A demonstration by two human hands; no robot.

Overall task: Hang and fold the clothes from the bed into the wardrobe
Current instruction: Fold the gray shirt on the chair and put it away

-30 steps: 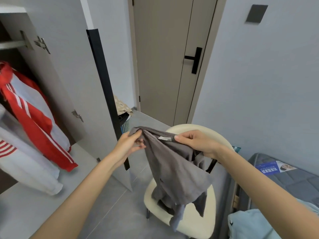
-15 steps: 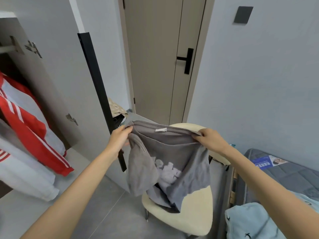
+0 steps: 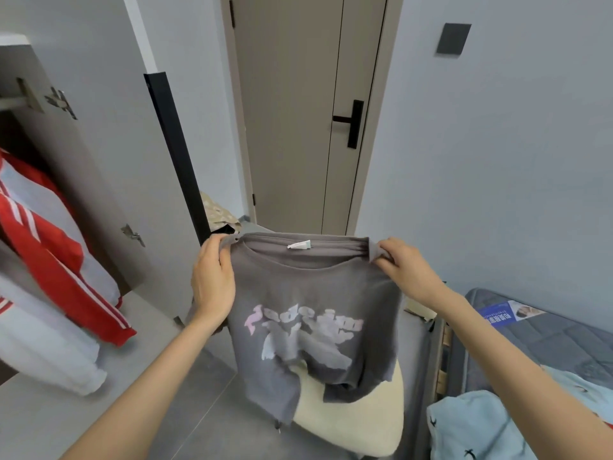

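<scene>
Far left: open wardrobe (image 3: 13, 134), a red and white jacket (image 3: 49, 247) hanging inside, its door (image 3: 99, 144) swung out. Left hand (image 3: 212, 280) grips the left shoulder of a grey T-shirt (image 3: 308, 310), fingers curled over the seam. Shirt is held up in the air, stretched between both hands, collar on top, pale print facing the camera, hem dangling over a cream chair (image 3: 358, 423). Right hand (image 3: 408, 270) pinches the right shoulder, fingers curled round bunched cloth. Far right: bed (image 3: 547, 336), a light blue garment (image 3: 471, 426) lying at its near end.
</scene>
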